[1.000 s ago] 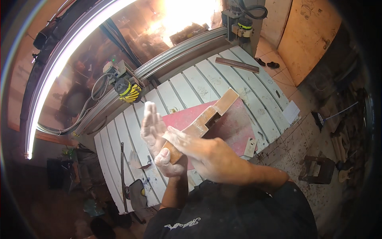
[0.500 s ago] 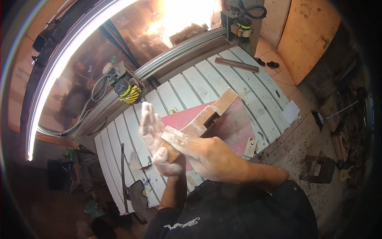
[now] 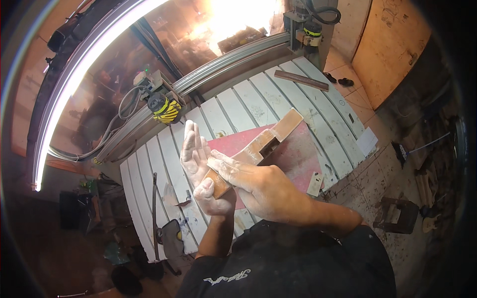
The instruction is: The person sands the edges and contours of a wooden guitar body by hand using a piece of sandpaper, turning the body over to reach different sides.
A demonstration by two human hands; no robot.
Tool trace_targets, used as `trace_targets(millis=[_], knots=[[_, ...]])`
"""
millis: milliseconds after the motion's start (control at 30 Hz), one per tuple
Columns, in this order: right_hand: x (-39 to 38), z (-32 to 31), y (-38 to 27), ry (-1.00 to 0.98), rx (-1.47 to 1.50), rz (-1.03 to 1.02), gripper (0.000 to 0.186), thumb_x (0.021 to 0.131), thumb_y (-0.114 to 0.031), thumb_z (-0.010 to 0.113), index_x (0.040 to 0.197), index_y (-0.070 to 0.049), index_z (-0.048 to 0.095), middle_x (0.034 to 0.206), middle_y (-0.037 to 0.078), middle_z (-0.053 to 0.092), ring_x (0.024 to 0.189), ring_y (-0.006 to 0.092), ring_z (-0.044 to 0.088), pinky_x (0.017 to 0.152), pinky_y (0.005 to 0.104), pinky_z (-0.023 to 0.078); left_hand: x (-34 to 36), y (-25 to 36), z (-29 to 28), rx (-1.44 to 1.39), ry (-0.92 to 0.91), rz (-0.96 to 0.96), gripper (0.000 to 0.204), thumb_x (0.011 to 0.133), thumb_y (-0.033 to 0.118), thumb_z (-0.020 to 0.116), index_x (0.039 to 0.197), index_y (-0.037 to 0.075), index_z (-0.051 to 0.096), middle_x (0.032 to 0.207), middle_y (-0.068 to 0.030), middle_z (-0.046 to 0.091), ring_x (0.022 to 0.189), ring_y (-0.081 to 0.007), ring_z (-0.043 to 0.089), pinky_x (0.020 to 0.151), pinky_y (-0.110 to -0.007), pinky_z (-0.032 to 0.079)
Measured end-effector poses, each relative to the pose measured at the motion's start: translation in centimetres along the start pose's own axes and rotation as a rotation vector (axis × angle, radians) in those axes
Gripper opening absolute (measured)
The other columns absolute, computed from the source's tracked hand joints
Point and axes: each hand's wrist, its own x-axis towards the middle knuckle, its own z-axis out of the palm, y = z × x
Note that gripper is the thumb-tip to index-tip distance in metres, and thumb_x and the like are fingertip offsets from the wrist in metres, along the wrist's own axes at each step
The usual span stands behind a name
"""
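A long, narrow shaped wooden piece (image 3: 251,151), with steps along its edges and a dark notch in its side, slants up and away from my hands. Its near end rests against the palm of my left hand (image 3: 201,169), the thumb bent over it and the dusty fingers stretched upward. My right hand (image 3: 248,179) lies across the piece from the right, its straight fingers together and pointing at the left palm. The right thumb is hidden, and so is whatever may lie under those fingers. Both hands are coated in pale dust.
Under the piece, a dusty red board (image 3: 298,154) lies on a white slatted machine bed (image 3: 248,99). A dark strip (image 3: 301,80) lies at the far right of the bed. Machine heads (image 3: 164,107) hang from the metal rail behind. A small pale plate (image 3: 314,184) sits near the right edge.
The view has shifted slightly. My right hand and the wooden piece keep nearly the same pose, while more of the piece's near end shows beside the left thumb.
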Motion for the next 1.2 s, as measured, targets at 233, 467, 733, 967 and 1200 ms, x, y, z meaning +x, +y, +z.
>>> trace_targets(millis=[233, 467, 733, 967, 1200], knots=[[-0.6, 0.6, 0.9, 0.14, 0.056, -0.182, 0.064, 0.081, 0.008, 0.058, 0.144, 0.001, 0.054, 0.141, 0.024, 0.06, 0.118, 0.0405, 0.064, 0.097, 0.0424, 0.057, -0.9, 0.5, 0.8, 0.026, -0.048, -0.023, 0.098, 0.069, 0.039, 0.061, 0.155, -0.001, 0.035, 0.169, -0.0232, 0.022, 0.161, -0.0333, 0.013, 0.131, -0.047, 0.0], [-2.0, 1.6, 1.2, 0.253, 0.027, -0.244, 0.06, 0.086, 0.0, 0.061, 0.146, -0.005, 0.054, 0.14, 0.022, 0.061, 0.102, 0.0395, 0.07, 0.086, 0.0449, 0.06, -0.7, 0.2, 0.3, 0.025, -0.035, 0.014, 0.098, 0.067, 0.038, 0.059, 0.154, -0.001, 0.036, 0.169, -0.023, 0.022, 0.161, -0.0331, 0.012, 0.131, -0.049, 0.0], [-1.8, 1.2, 0.2, 0.164, 0.014, -0.174, 0.062, 0.084, 0.007, 0.056, 0.146, 0.001, 0.052, 0.139, 0.028, 0.059, 0.119, 0.0415, 0.064, 0.097, 0.0416, 0.057, 0.1, 0.2, 0.6, 0.036, 0.003, 0.01, 0.103, 0.067, 0.037, 0.056, 0.156, -0.006, 0.03, 0.168, -0.0261, 0.022, 0.161, -0.0362, 0.013, 0.131, -0.049, 0.002], [-1.2, 2.9, 6.3, 0.317, -0.068, -0.292, 0.065, 0.084, 0.005, 0.055, 0.147, -0.007, 0.055, 0.148, 0.015, 0.057, 0.107, 0.0364, 0.071, 0.09, 0.0447, 0.061, 0.1, -0.7, -1.5, -0.048, -0.034, 0.083, 0.083, 0.075, 0.033, 0.053, 0.146, -0.006, 0.038, 0.12, -0.0269, 0.059, 0.128, -0.0385, 0.053, 0.123, -0.052, 0.027], [-1.1, 2.3, 7.2, 0.352, -0.378, -0.061, 0.06, 0.085, 0.001, 0.057, 0.144, -0.009, 0.058, 0.149, 0.014, 0.057, 0.085, 0.0355, 0.075, 0.074, 0.0433, 0.063, -0.1, -1.0, -1.2, -0.165, -0.163, 0.048, 0.036, 0.085, 0.025, 0.047, 0.113, 0.001, 0.049, 0.066, -0.0087, 0.051, 0.061, -0.0208, 0.055, 0.073, -0.04, 0.05]])
